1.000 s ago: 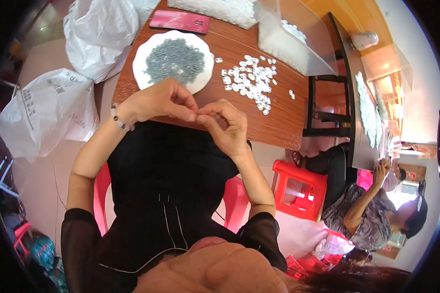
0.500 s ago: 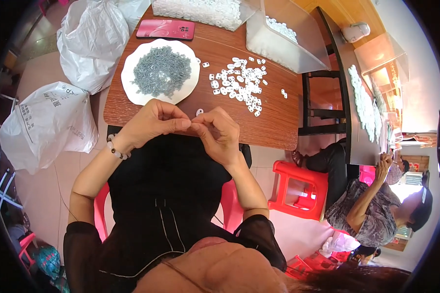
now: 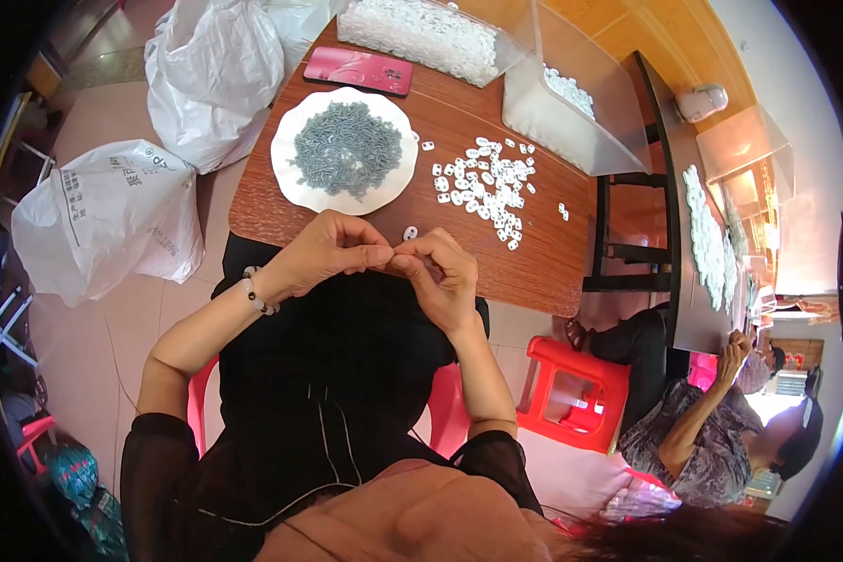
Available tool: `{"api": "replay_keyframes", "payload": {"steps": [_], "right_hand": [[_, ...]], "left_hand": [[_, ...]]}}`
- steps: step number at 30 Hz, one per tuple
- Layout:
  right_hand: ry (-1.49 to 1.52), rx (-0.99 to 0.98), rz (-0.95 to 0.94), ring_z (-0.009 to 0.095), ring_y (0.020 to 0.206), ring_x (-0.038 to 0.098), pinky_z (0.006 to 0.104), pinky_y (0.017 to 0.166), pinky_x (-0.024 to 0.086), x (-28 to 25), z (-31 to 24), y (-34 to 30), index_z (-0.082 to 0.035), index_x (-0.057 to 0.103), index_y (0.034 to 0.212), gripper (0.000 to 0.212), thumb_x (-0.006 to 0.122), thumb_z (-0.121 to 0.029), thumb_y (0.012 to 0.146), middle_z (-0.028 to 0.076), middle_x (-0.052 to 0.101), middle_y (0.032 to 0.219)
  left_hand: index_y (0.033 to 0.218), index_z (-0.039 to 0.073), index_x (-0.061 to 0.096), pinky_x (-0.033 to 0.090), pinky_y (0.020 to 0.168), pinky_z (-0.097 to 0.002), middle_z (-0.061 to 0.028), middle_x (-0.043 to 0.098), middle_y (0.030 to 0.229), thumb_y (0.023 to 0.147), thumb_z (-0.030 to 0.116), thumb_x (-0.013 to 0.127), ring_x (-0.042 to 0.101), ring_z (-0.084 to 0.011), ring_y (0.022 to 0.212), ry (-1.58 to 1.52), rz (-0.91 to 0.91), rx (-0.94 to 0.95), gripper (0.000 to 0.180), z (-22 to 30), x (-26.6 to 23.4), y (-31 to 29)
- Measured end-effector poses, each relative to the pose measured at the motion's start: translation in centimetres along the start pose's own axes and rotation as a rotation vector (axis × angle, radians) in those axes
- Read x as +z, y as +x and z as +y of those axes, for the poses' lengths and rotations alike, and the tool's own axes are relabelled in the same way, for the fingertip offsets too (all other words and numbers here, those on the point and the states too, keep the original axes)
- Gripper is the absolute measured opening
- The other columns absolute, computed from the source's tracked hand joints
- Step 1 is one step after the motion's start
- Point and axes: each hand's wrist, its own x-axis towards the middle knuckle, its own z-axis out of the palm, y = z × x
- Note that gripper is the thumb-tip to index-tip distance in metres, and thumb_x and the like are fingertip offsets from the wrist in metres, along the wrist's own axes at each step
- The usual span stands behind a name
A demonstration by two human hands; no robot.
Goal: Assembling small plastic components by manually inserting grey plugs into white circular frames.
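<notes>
My left hand (image 3: 339,251) and my right hand (image 3: 440,272) meet fingertip to fingertip over my lap, just off the table's near edge. Thumb and forefinger are pinched on both. Whatever lies between the fingertips is too small to make out. Beyond my left hand stands a white wavy-rimmed plate (image 3: 290,178) heaped with small grey rod-shaped pieces (image 3: 347,150). One small white two-holed piece (image 3: 410,232) lies near my fingertips, and a loose spread of the same white pieces (image 3: 496,183) covers the tabletop farther right.
On the brown table (image 3: 534,272) are a pink phone (image 3: 358,71) and clear bins (image 3: 571,131) of white pieces. White sacks (image 3: 112,225) stand at left. At right are a red stool (image 3: 573,393) and a person (image 3: 702,421) at another table (image 3: 679,272).
The whole view has shifted and turned slightly, so the table sits farther right and lower. My hands keep the same fingertip pinch, with no clear change between them.
</notes>
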Motion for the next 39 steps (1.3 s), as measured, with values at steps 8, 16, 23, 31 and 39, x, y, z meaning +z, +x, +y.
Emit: {"api": "replay_keyframes", "payload": {"steps": [8, 16, 23, 31, 39], "right_hand": [[-0.063, -0.070, 0.011, 0.015, 0.060, 0.048, 0.0271, 0.052, 0.038, 0.1, 0.1, 0.1, -0.004, 0.069, 0.084, 0.011, 0.074, 0.001, 0.076, 0.003, 0.059, 0.068], [0.008, 0.090, -0.014, 0.011, 0.060, 0.048, 0.0254, 0.051, 0.038, 0.1, -0.6, -0.5, -0.002, 0.070, 0.089, 0.008, 0.070, 0.002, 0.082, 0.003, 0.059, 0.070], [0.448, 0.425, -0.021, 0.005, 0.076, 0.061, 0.0173, 0.060, 0.047, 0.4, -1.3, -0.7, 0.001, 0.064, 0.111, 0.020, 0.064, -0.003, 0.091, 0.002, 0.068, 0.089], [0.434, 0.454, 0.029, 0.003, 0.072, 0.061, 0.0165, 0.058, 0.046, 0.1, -0.3, -0.5, 0.001, 0.067, 0.103, 0.017, 0.070, -0.007, 0.088, 0.002, 0.070, 0.086], [0.431, 0.467, 0.010, 0.003, 0.070, 0.058, 0.0171, 0.059, 0.045, 0.1, -0.4, -0.7, 0.001, 0.067, 0.102, 0.017, 0.070, -0.009, 0.088, 0.001, 0.069, 0.086]], "left_hand": [[0.090, 0.001, 0.071, 0.037, 0.054, -0.0179, 0.0007, 0.063, 0.073, 0.086, 0.025, 0.074, 0.050, -0.0031, 0.063, -0.039, 0.007, -0.037, 0.024, -0.3, -0.1, 0.1], [0.090, 0.002, 0.071, 0.038, 0.056, -0.0177, 0.0007, 0.065, 0.076, 0.087, 0.024, 0.072, 0.051, -0.0029, 0.063, -0.062, 0.007, -0.023, 0.022, -0.4, 0.0, 0.0], [0.092, 0.003, 0.069, 0.039, 0.057, -0.0175, -0.0006, 0.069, 0.082, 0.088, 0.022, 0.070, 0.053, -0.0028, 0.065, -0.093, 0.082, 0.033, 0.020, -0.3, 0.3, -0.1], [0.092, 0.003, 0.069, 0.040, 0.057, -0.0184, 0.0020, 0.064, 0.076, 0.087, 0.021, 0.071, 0.053, -0.0030, 0.065, -0.060, 0.103, 0.043, 0.019, -0.4, 0.7, -0.1], [0.092, 0.003, 0.068, 0.041, 0.058, -0.0186, 0.0018, 0.063, 0.078, 0.089, 0.020, 0.069, 0.052, -0.0038, 0.066, -0.046, 0.086, 0.053, 0.017, -0.6, 0.8, -0.2]]}}
